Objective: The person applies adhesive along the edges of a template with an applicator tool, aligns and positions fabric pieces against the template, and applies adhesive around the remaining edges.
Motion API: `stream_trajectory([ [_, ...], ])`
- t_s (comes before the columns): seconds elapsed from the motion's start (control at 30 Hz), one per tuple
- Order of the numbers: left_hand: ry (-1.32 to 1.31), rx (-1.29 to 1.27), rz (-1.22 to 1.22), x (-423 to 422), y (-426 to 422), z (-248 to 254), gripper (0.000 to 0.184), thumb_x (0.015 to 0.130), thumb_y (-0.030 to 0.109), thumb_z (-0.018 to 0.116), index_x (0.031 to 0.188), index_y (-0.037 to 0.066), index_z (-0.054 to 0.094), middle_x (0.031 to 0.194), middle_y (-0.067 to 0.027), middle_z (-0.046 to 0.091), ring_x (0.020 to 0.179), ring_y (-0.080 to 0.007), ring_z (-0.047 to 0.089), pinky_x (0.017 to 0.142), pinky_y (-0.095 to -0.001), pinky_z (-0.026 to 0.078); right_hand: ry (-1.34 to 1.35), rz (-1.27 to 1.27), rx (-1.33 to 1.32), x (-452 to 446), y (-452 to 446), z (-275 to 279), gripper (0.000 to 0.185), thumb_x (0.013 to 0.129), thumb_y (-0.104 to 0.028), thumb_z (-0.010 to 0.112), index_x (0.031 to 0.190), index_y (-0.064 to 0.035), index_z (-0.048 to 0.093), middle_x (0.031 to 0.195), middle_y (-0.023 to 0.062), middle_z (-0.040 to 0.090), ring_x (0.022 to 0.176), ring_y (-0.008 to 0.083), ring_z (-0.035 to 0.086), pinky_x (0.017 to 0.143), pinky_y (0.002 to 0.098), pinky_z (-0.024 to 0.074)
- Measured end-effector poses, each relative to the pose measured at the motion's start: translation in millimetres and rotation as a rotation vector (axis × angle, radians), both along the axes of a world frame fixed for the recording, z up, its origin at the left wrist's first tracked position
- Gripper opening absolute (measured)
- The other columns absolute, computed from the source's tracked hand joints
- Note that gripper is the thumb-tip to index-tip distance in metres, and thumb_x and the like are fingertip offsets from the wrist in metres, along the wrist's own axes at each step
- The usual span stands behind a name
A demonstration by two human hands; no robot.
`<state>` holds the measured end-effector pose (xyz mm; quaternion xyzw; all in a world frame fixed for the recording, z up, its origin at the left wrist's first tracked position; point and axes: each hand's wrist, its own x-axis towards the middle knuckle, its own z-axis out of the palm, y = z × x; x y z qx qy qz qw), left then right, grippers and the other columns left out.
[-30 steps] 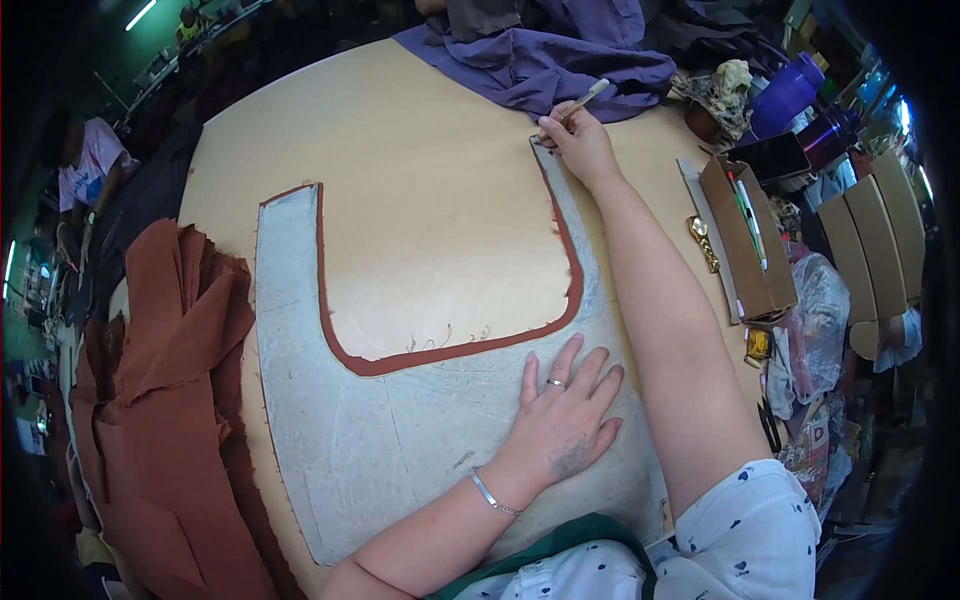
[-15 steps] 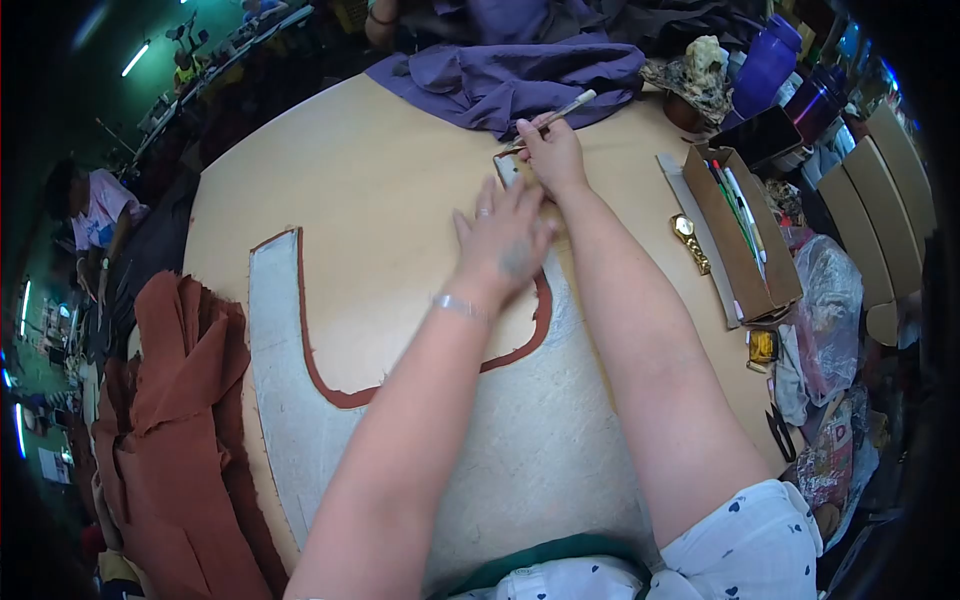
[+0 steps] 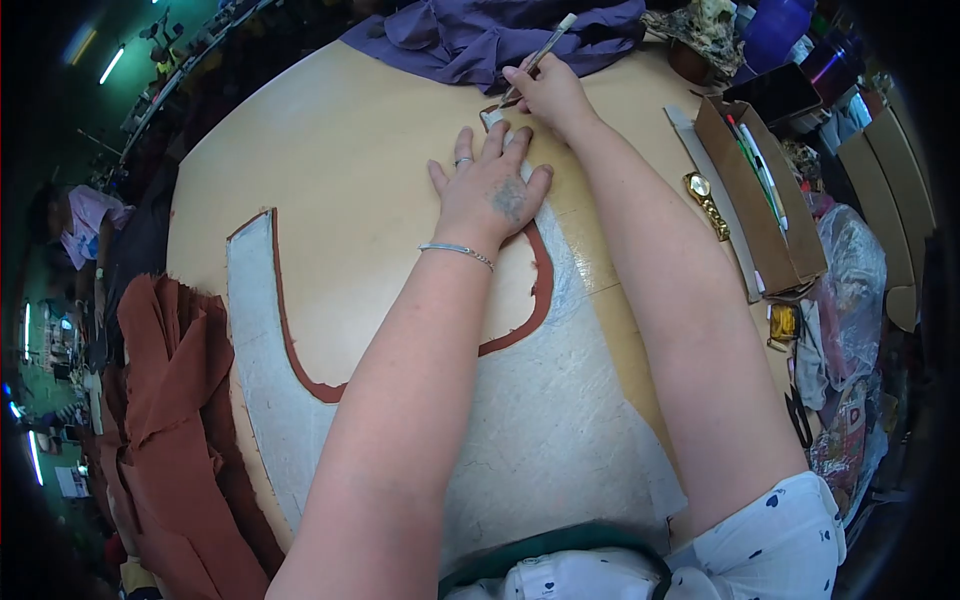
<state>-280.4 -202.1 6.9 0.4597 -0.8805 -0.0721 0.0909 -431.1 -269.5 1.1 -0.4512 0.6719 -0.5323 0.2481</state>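
A large grey U-shaped pattern piece (image 3: pixel 540 430) lies on the table, with rust-brown fabric (image 3: pixel 543 275) showing along its inner edge. My left hand (image 3: pixel 490 190) rests on the upper part of its right arm, fingers spread and holding nothing. Just beyond those fingertips, my right hand (image 3: pixel 552 95) grips a slim pen (image 3: pixel 548 48) between thumb and fingers, its lower end at the tip of the pattern's right arm. A bracelet (image 3: pixel 457 249) circles my left wrist.
Rust-brown cloth (image 3: pixel 170 390) is heaped on the left, purple cloth (image 3: pixel 450 40) at the far edge. At right are a gold watch (image 3: pixel 706 205), a cardboard box (image 3: pixel 745 190) of pens, black scissors (image 3: pixel 798 418) and plastic bags (image 3: pixel 850 290). Another person (image 3: pixel 90 215) is at far left.
My left hand has gone from the pattern's lower middle up to its right arm. My right hand still holds the pen at the arm's tip. The view has shifted.
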Motion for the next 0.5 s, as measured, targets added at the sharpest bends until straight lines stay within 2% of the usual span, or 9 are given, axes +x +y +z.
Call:
stream_trajectory([
  [0.13, -0.014, 0.017, 0.005, -2, 1, 2, 0.060, 0.083, 0.054, 0.038, 0.136, 0.026, 0.031, 0.144, 0.0003, 0.024, 0.133, -0.0304, 0.019, 0.099, -0.0631, 0.015, 0.175, 0.043, -0.114, 12, -9, -6, 0.031, 0.077, -0.031, 0.066, 0.088, -0.0031, 0.056, 0.078, 0.0125, 0.063, 0.075, 0.0273, 0.062, 0.069, 0.0356, 0.0485],
  [0.27, -0.005, 0.023, 0.010, -1, 1, 1, 0.066, 0.080, 0.061, 0.040, 0.136, 0.026, 0.032, 0.144, -0.0001, 0.025, 0.133, -0.0302, 0.018, 0.100, -0.0619, 0.015, 0.367, -0.044, -0.065, -14, -4, 4, 0.030, 0.076, -0.030, 0.067, 0.088, -0.0049, 0.056, 0.082, 0.0142, 0.063, 0.080, 0.0282, 0.062, 0.074, 0.0363, 0.0477],
  [0.3, 0.003, 0.021, 0.010, -1, 1, 2, 0.068, 0.079, 0.063, 0.040, 0.136, 0.025, 0.033, 0.144, -0.0003, 0.025, 0.133, -0.0301, 0.018, 0.101, -0.0615, 0.015, 0.332, -0.056, 0.011, -28, 1, 9, 0.030, 0.075, -0.030, 0.068, 0.087, -0.0049, 0.056, 0.083, 0.0147, 0.064, 0.082, 0.0282, 0.062, 0.075, 0.0363, 0.0475],
  [0.4, -0.019, 0.017, 0.013, -2, 4, 5, 0.077, 0.074, 0.069, 0.042, 0.135, 0.024, 0.033, 0.144, -0.0020, 0.024, 0.133, -0.0305, 0.018, 0.101, -0.0607, 0.014, 0.360, -0.084, -0.038, -32, -2, 4, 0.029, 0.076, -0.030, 0.067, 0.087, -0.0058, 0.057, 0.084, 0.0140, 0.064, 0.082, 0.0281, 0.062, 0.075, 0.0366, 0.0476],
  [0.5, -0.042, 0.011, 0.005, -3, 5, 8, 0.082, 0.072, 0.072, 0.043, 0.136, 0.023, 0.033, 0.145, -0.0034, 0.023, 0.133, -0.0306, 0.017, 0.102, -0.0605, 0.013, 0.384, 0.042, -0.009, -9, 6, 16, 0.029, 0.076, -0.031, 0.065, 0.091, -0.0074, 0.058, 0.090, 0.0142, 0.064, 0.089, 0.0290, 0.060, 0.079, 0.0366, 0.0461],
])
